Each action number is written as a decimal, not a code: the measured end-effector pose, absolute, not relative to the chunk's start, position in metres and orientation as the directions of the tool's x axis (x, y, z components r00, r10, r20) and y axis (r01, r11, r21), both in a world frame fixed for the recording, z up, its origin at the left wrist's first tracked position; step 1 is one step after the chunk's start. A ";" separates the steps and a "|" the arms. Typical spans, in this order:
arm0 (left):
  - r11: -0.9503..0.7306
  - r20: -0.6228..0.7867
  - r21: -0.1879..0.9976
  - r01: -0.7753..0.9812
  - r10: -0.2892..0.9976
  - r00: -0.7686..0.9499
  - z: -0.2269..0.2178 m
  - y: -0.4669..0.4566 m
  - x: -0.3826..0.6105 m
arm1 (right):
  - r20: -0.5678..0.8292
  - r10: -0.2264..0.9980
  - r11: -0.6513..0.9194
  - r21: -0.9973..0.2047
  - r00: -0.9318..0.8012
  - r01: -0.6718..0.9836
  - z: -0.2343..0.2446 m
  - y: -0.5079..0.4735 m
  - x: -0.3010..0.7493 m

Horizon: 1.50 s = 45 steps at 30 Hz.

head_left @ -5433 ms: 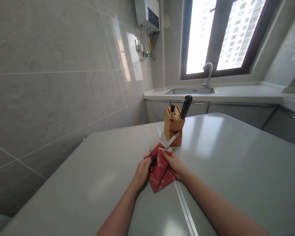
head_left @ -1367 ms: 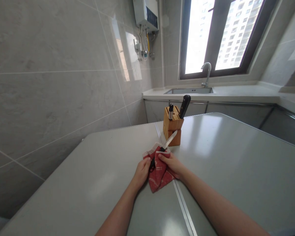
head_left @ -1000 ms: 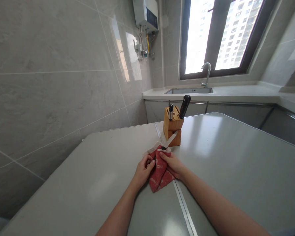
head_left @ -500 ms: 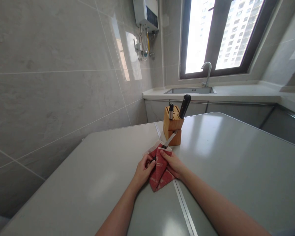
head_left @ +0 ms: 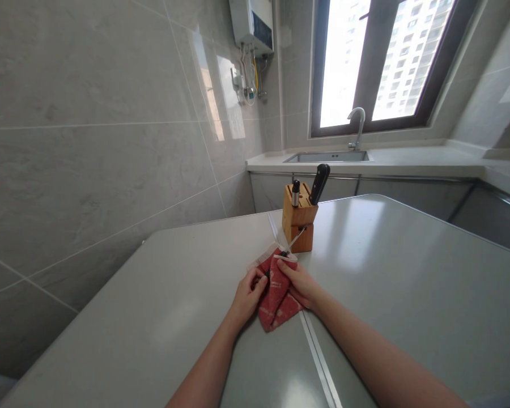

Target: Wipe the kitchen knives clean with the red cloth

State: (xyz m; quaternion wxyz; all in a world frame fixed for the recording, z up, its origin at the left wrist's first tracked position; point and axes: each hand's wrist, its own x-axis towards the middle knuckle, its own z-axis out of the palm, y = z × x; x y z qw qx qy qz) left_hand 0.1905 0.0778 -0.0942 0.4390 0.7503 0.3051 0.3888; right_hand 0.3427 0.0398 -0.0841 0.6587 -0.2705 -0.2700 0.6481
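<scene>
The left hand grips the knife, the right hand pinches the red cloth round its blade: wiping seems midway, tip uncovered.

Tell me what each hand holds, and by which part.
Left hand grips the knife by its handle; right hand pinches the red cloth folded over the blade.
</scene>
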 end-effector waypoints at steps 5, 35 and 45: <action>-0.417 0.278 0.893 0.172 0.809 0.518 -0.093 0.078 0.190 | 0.018 1.000 0.010 -0.705 -0.003 -0.709 -0.081 0.038 0.342; -0.237 0.166 0.968 0.083 0.852 0.496 -0.096 0.077 0.192 | 0.056 0.992 -0.021 -0.813 -0.113 -0.582 -0.080 0.033 0.341; -0.168 0.143 0.986 -0.004 0.826 0.546 -0.101 0.079 0.191 | 0.090 0.984 0.000 -0.862 -0.153 -0.506 -0.082 0.034 0.341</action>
